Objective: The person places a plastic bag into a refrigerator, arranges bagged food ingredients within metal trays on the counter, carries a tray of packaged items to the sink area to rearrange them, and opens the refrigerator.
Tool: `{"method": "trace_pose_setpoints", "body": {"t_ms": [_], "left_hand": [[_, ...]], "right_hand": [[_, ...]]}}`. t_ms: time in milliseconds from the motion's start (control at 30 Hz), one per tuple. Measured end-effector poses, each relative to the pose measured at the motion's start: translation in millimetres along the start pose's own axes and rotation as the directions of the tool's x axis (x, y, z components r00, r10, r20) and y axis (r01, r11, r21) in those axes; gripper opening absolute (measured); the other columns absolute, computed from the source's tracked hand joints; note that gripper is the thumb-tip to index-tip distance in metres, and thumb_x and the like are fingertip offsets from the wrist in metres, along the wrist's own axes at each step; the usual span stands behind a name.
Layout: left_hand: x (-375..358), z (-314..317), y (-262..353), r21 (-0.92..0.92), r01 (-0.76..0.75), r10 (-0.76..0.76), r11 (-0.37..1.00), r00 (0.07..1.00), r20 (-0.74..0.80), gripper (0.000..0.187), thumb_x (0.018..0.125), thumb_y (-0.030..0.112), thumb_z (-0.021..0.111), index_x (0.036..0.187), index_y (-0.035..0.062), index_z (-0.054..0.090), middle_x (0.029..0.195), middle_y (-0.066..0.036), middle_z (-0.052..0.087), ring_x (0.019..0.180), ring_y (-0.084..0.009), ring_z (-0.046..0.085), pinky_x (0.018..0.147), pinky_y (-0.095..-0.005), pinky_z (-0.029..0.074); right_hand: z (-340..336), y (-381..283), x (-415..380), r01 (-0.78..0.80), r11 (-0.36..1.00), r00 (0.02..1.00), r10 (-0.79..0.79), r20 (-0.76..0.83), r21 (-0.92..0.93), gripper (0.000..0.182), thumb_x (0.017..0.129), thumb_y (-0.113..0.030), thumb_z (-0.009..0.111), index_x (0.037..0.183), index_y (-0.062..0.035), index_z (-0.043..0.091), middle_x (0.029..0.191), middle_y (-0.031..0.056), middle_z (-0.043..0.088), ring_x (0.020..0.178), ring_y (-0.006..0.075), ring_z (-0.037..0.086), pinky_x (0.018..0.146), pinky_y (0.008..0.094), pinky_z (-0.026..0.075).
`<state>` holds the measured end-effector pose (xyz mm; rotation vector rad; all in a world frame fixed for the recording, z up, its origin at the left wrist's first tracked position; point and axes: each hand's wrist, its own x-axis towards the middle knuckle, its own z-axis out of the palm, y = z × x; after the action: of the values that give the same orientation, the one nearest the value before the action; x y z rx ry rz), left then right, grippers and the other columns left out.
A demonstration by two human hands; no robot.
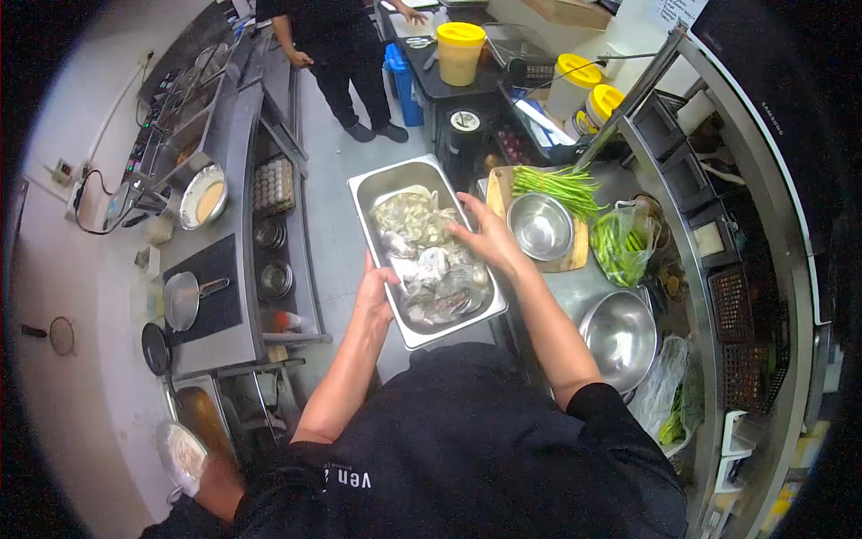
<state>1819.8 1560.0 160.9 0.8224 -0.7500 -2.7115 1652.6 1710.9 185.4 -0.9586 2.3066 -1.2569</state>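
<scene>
A rectangular steel pan (359,190) is held in front of my body, tilted a little. Inside it lies raw, pale seafood (440,269), with greyish shells or skins at the near end. My left hand (377,289) grips the pan's left side, its thumb over the rim. At the right side is my right hand (489,235), its fingers reaching over the rim and touching or close to the contents. The undersides of both hands are hidden by the pan.
To the right are a steel bowl (540,226), green stalks (558,187) on a cutting board (575,244), bagged greens (620,242) and a large bowl (620,340). A person (337,54) stands ahead. Another person's arm (218,485) is at lower left.
</scene>
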Motion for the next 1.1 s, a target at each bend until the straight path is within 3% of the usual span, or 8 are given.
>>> {"method": "trace_pose_setpoints", "body": {"t_ms": [167,367,433,600,733,833,900,1100], "left_hand": [[8.0,-8.6,5.0,0.002,-0.025,0.025,1.0,1.0,-0.007,0.099,0.051,-0.01,0.039,0.143,0.0235,0.02,0.127,-0.015,0.044,0.113,-0.0355,0.051,0.086,-0.0453,0.053],[36.9,-33.2,8.9,0.062,-0.064,0.065,0.996,0.998,-0.001,0.095,0.053,-0.012,0.038,0.142,0.0201,0.023,0.124,-0.014,0.048,0.11,-0.0327,0.054,0.082,-0.0389,0.054],[53.0,-33.6,13.5,0.11,-0.02,0.034,0.994,0.992,-0.125,0.095,0.054,-0.012,0.038,0.142,0.0196,0.024,0.122,-0.014,0.049,0.106,-0.0309,0.055,0.078,-0.0368,0.055],[100.2,-29.2,74.3,0.218,-0.048,0.051,0.975,0.999,-0.009,0.1,0.053,-0.012,0.042,0.145,0.022,0.022,0.121,-0.013,0.051,0.101,-0.0252,0.056,0.072,-0.0294,0.052],[147.4,-30.7,140.4,0.424,-0.013,0.055,0.905,0.995,-0.086,0.087,0.062,-0.009,0.045,0.144,0.011,0.024,0.128,-0.016,0.046,0.115,-0.0255,0.048,0.093,-0.034,0.042],[159.6,-41.9,160.2,0.669,-0.19,0.29,0.718,0.956,-0.041,0.074,0.074,0.003,0.055,0.142,0.0014,0.024,0.136,-0.02,0.039,0.126,-0.0299,0.038,0.105,-0.0368,0.031],[150.3,-38.1,175.1,0.965,-0.247,0.594,-0.088,0.764,0.25,0.075,0.077,0.018,0.066,0.141,0.0014,0.029,0.132,-0.021,0.044,0.128,-0.0313,0.037,0.106,-0.0336,0.028],[143.8,-26.7,205.5,0.824,-0.303,0.255,-0.479,0.85,0.461,0.04,0.076,0.022,0.069,0.113,0.0076,0.062,0.121,-0.011,0.056,0.13,-0.0337,0.036,0.108,-0.059,0.016]], "right_hand": [[10.0,28.0,7.9,-0.322,0.935,0.906,0.259,0.336,0.147,0.059,0.083,-0.033,0.065,0.129,-0.0009,0.046,0.116,0.0199,0.06,0.106,0.0279,0.058,0.089,0.0342,0.044],[40.9,61.6,40.0,-0.291,0.956,0.934,0.274,0.227,0.043,0.062,0.085,-0.044,0.061,0.126,0.0005,0.05,0.12,0.0176,0.058,0.111,0.0265,0.054,0.095,0.0347,0.042],[38.6,51.8,60.5,-0.421,0.894,0.844,0.325,0.426,0.151,0.061,0.087,-0.046,0.058,0.125,0.0006,0.051,0.122,0.0177,0.057,0.112,0.0256,0.053,0.096,0.0349,0.04],[65.2,62.3,124.4,-0.354,0.915,0.922,0.305,0.239,0.196,0.049,0.09,-0.038,0.053,0.119,0.0008,0.055,0.109,0.0167,0.063,0.102,0.024,0.058,0.09,0.0336,0.043],[86.5,44.5,191.4,-0.39,0.905,0.919,0.371,0.133,0.173,0.048,0.09,-0.039,0.051,0.116,0.0,0.057,0.107,0.02,0.064,0.102,0.031,0.06,0.089,0.0366,0.043],[89.8,39.3,225.5,-0.37,0.925,0.921,0.354,0.16,0.087,0.048,0.089,-0.041,0.05,0.115,-0.0016,0.058,0.105,0.0224,0.064,0.103,0.0346,0.06,0.089,0.0384,0.043],[101.4,41.7,247.0,-0.382,0.918,0.918,0.364,0.158,0.104,0.048,0.089,-0.042,0.05,0.115,-0.0025,0.059,0.104,0.0227,0.064,0.103,0.035,0.06,0.089,0.0386,0.043],[132.4,58.2,311.7,-0.402,0.906,0.91,0.377,0.174,0.136,0.047,0.089,-0.042,0.05,0.115,-0.0044,0.06,0.104,0.0228,0.064,0.102,0.0337,0.06,0.087,0.0386,0.044]]}}
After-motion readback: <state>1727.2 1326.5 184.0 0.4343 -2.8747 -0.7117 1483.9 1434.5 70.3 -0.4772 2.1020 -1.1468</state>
